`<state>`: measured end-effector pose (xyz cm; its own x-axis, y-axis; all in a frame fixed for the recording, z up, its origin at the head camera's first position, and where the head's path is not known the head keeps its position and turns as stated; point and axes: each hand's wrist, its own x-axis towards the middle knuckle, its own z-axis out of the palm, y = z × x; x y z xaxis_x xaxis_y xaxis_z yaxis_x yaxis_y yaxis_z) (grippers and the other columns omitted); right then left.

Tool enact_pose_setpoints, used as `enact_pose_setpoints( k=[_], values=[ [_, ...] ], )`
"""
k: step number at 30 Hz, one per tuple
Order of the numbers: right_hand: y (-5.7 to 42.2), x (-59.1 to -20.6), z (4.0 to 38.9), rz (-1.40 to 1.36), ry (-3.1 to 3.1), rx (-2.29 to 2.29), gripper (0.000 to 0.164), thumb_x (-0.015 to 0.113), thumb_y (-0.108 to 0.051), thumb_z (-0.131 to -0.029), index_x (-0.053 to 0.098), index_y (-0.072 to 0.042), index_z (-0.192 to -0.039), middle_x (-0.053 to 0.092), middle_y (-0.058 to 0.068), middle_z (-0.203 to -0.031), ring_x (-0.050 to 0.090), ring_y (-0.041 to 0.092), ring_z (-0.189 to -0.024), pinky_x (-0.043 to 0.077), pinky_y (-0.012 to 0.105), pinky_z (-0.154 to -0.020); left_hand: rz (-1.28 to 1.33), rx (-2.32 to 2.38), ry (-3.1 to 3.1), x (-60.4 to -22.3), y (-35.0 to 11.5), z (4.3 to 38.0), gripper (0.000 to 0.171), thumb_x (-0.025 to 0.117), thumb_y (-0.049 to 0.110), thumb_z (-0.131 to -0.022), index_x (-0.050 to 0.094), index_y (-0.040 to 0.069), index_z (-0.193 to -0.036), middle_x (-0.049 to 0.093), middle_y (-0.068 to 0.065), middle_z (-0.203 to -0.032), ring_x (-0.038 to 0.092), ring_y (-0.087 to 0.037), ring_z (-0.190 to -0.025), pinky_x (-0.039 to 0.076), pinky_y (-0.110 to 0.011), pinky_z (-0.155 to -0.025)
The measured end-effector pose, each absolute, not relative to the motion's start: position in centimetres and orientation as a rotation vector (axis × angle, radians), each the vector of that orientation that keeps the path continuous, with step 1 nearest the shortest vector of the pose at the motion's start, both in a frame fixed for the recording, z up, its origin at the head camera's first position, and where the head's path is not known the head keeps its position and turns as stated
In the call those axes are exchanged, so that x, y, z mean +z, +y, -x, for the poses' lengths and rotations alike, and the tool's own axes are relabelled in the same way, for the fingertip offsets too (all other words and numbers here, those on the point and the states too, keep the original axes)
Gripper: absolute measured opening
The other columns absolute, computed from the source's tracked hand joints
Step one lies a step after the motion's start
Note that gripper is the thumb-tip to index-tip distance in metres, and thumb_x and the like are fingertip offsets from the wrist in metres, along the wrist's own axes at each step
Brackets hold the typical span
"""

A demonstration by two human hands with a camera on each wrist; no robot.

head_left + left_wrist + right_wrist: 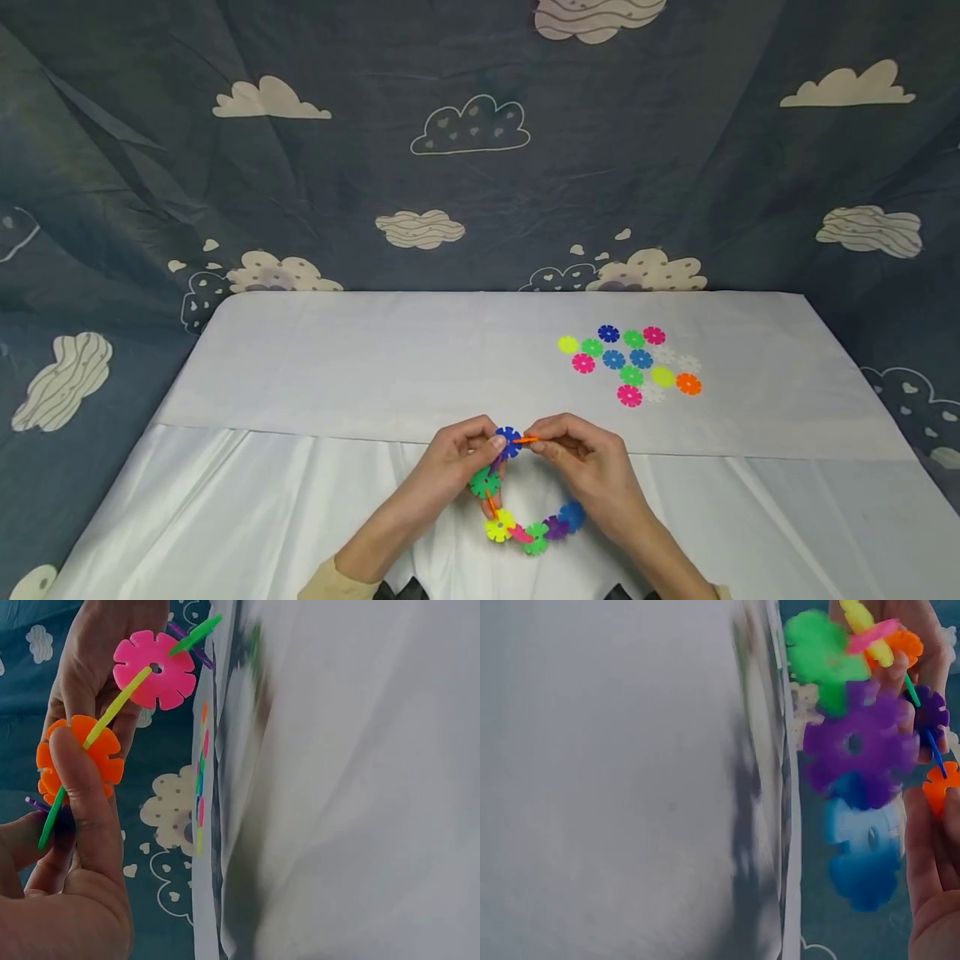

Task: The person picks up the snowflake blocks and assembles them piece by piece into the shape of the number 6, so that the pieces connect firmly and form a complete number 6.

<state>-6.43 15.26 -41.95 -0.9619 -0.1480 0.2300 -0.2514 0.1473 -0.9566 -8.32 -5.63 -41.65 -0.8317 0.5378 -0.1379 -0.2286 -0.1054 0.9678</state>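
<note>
My left hand (454, 460) pinches a dark blue notched disc (508, 443) between thumb and fingers, at the upper end of a chain of flower-shaped plastic discs. From it the chain curves down through a green disc (484, 483), a yellow disc (500, 527) and a purple disc (556, 527) to a lighter blue disc (572, 517) at the other end. An orange disc (939, 789), seen edge-on in the head view, is pinched in the fingertips of my right hand (596, 471). Its edge meets the dark blue disc. Another orange disc (105, 754) shows beside the left thumb.
Loose discs in several colours lie together on the white table (360, 358) at the back right, among them an orange disc (688, 384) and a pink disc (629, 395). A dark cloud-patterned cloth (480, 192) hangs behind the table.
</note>
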Motion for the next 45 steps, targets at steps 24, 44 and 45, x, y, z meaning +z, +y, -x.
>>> enact_pose_setpoints(
  k=[24,44,45],
  values=[
    [18.8,-41.2,7.9,-0.142,-2.609,1.748,0.025,0.074,-0.015,-0.090,0.070,-0.013,-0.115,0.068,0.007,-0.112,0.066,0.018,-0.097,0.055,0.025,-0.080,-0.172,1.975,1.857,-41.6,-6.7,9.1,0.021,0.057,0.024,-0.101,0.058,0.003,-0.103,0.061,-0.014,-0.087,0.056,-0.018,-0.058,0.050,-0.024,-0.058],
    [26.9,-41.6,12.3,-0.086,-3.069,1.078,0.034,0.065,-0.008,-0.094,0.061,-0.007,-0.128,0.060,0.017,-0.124,0.058,0.039,-0.110,0.056,0.047,-0.081,-0.163,1.937,1.931,-41.7,-7.0,9.7,0.015,0.058,0.019,-0.100,0.058,0.004,-0.103,0.064,-0.016,-0.087,0.057,-0.021,-0.072,0.044,-0.022,-0.055],
    [27.2,-41.7,12.5,-0.115,-3.080,1.055,0.035,0.066,-0.008,-0.093,0.062,-0.006,-0.128,0.060,0.018,-0.125,0.059,0.040,-0.109,0.056,0.047,-0.081,-0.160,1.933,1.933,-41.7,-7.0,9.7,0.015,0.058,0.019,-0.100,0.058,0.004,-0.103,0.064,-0.015,-0.087,0.057,-0.022,-0.073,0.044,-0.022,-0.056]
  ],
)
